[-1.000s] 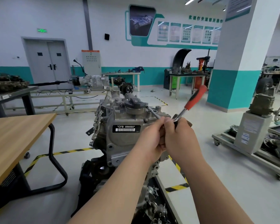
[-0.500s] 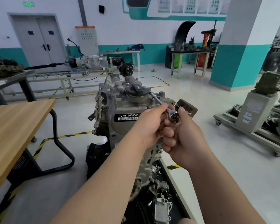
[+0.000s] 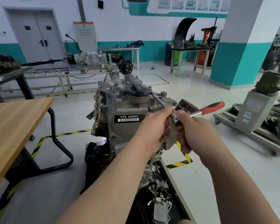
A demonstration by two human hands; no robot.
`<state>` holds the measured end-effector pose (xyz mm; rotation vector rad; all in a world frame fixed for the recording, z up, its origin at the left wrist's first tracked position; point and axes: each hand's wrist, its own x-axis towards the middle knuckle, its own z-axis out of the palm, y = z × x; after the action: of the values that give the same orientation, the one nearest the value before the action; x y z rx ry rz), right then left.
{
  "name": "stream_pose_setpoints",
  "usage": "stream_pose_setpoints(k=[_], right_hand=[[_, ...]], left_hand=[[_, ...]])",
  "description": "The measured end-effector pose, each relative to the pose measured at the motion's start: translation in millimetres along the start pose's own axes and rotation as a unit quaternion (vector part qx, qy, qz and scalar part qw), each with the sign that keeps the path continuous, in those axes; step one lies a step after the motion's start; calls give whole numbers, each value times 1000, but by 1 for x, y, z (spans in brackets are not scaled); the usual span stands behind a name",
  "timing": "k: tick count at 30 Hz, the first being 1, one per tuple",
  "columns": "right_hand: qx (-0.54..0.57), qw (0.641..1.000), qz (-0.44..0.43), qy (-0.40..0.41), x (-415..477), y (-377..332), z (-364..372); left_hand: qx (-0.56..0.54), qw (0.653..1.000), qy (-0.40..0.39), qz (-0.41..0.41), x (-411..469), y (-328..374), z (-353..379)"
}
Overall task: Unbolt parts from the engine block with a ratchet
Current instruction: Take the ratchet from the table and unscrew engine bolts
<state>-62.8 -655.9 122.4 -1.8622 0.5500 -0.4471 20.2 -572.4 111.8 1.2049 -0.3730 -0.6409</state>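
The engine block (image 3: 128,126) stands upright in the middle of the workshop floor, a black oil cap (image 3: 137,91) on top and a black label (image 3: 128,118) reading *CFB 666660* on the near face; the ratchet (image 3: 213,107) is held at the block's upper right corner, its red handle sticking out to the right and slightly up; a thin extension bar (image 3: 160,102) runs from the ratchet head up and left to a spot just beside the oil cap - the tip is too small to make out; the left hand (image 3: 153,128) has its fingers curled round the near end of that bar, right by the ratchet head; the right hand (image 3: 194,131) is clenched around the ratchet's metal shank next to the head, thumb on top - the two hands touch; a wooden table (image 3: 14,120) sits to the left; loose metal parts (image 3: 160,207) lie at the foot of the block; yellow and black striped tape (image 3: 68,133) crosses the floor; a white and teal pillar (image 3: 242,46) rises at the right.
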Motion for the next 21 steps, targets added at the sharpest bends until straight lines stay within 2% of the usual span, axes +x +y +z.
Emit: stream_pose_setpoints(k=[2, 5, 12, 15, 18, 21], right_hand=[[-93, 995, -36, 24, -1, -2, -1], [-226, 968, -82, 78, -2, -8, -1], [-302, 935, -138, 124, -7, -16, 5], [-273, 942, -146, 126, -5, -9, 7], [-199, 966, -127, 107, -1, 1, 6], [34, 996, -62, 60, 2, 6, 8]], left_hand=[[-10, 1000, 6, -3, 0, -2, -1], [-27, 1000, 6, -4, 1, -2, -2], [-56, 998, 20, -18, 3, -3, 3], [-56, 998, 11, -21, 6, -3, 3], [-57, 998, -2, -23, 8, -5, 3], [-70, 997, -23, -25, 7, -3, 3]])
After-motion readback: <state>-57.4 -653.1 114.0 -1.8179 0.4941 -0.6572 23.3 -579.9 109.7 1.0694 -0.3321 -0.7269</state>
